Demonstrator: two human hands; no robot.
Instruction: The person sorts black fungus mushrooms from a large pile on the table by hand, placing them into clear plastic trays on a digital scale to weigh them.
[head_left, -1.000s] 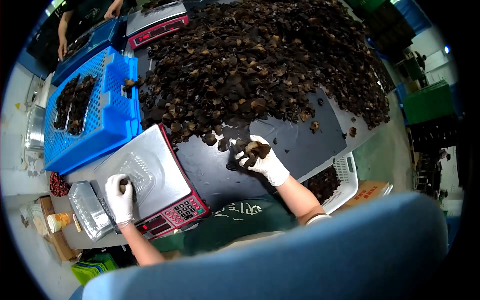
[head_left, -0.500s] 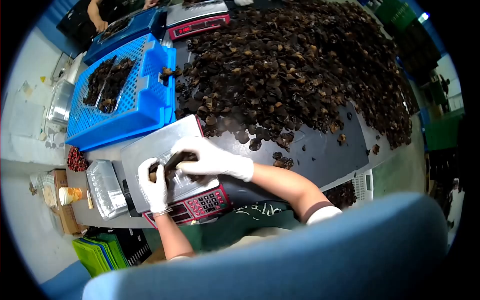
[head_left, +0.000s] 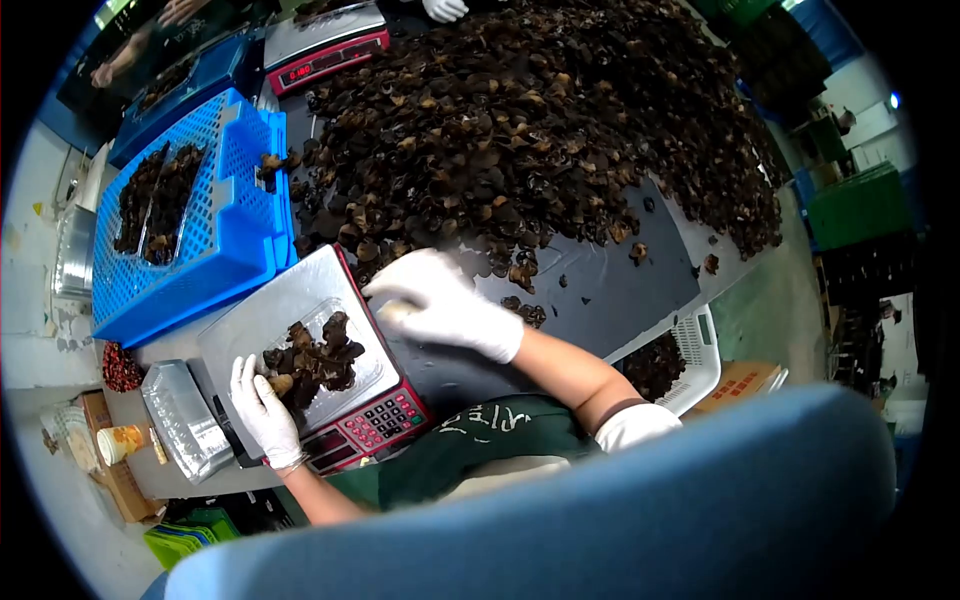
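Mushrooms [head_left: 325,358], dark and loosely piled, sit in a clear tray [head_left: 373,362] on the scale [head_left: 258,312]; overhanging bits could spill if nudged. At the tray's eight o'clock, the left hand [head_left: 262,408] has its fingers parted, thumb beside a tan piece [head_left: 283,382]; leaning there could skew the weight. At two o'clock, the right hand [head_left: 440,305] is blurred, its grip unclear; a low sweep could knock the tray. The heap [head_left: 500,130] spreads towards one o'clock.

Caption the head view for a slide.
Gloved left hand at a clear tray of dark, curled pieces on a scale; gloved right hand near the larger heap.
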